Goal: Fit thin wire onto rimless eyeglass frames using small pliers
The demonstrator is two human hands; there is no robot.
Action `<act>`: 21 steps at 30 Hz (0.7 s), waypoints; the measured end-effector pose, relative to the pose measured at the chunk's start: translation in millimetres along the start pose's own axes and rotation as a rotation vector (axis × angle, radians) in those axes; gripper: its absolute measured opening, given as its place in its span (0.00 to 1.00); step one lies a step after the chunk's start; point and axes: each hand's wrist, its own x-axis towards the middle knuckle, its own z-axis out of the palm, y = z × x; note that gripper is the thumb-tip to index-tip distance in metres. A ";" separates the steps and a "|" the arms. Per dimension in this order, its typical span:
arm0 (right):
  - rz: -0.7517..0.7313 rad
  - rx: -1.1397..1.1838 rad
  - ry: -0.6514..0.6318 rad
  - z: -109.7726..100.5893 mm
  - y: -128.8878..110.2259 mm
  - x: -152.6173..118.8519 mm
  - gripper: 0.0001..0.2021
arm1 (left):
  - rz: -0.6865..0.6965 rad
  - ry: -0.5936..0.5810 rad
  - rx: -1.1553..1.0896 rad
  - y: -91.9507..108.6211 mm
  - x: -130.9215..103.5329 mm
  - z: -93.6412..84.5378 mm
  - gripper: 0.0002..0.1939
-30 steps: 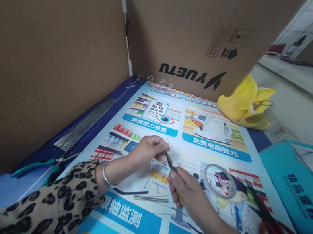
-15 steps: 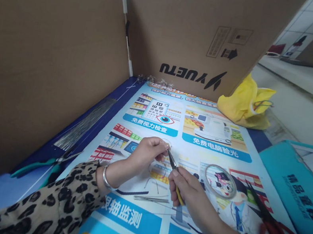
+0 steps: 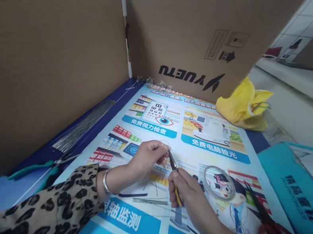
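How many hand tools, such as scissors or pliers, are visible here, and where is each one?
3: pliers in the right hand, a teal-handled tool at the left, and red-handled scissors at the right. Others may be hidden from view.

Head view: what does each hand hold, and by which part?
The right hand holds pliers by the handles; the left hand pinches thin wire, exact spot unclear.

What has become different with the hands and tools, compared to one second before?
Very little: the left hand edged slightly rightward, and more yellow handle seems to show on the pliers. Nothing was visibly taken or let go: the right hand still grips them, and the red-handled scissors stayed put.
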 end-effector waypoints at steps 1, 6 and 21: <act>-0.004 -0.003 0.000 -0.2 1.2 0.2 0.18 | 0.001 0.006 0.000 -0.6 0.0 0.2 0.13; -0.018 0.025 -0.019 -1.2 7.7 1.4 0.18 | -0.013 0.014 -0.007 0.2 0.4 1.1 0.13; -0.037 -0.058 0.000 1.4 8.3 1.2 0.17 | 0.100 -0.002 0.278 0.4 1.7 -4.6 0.14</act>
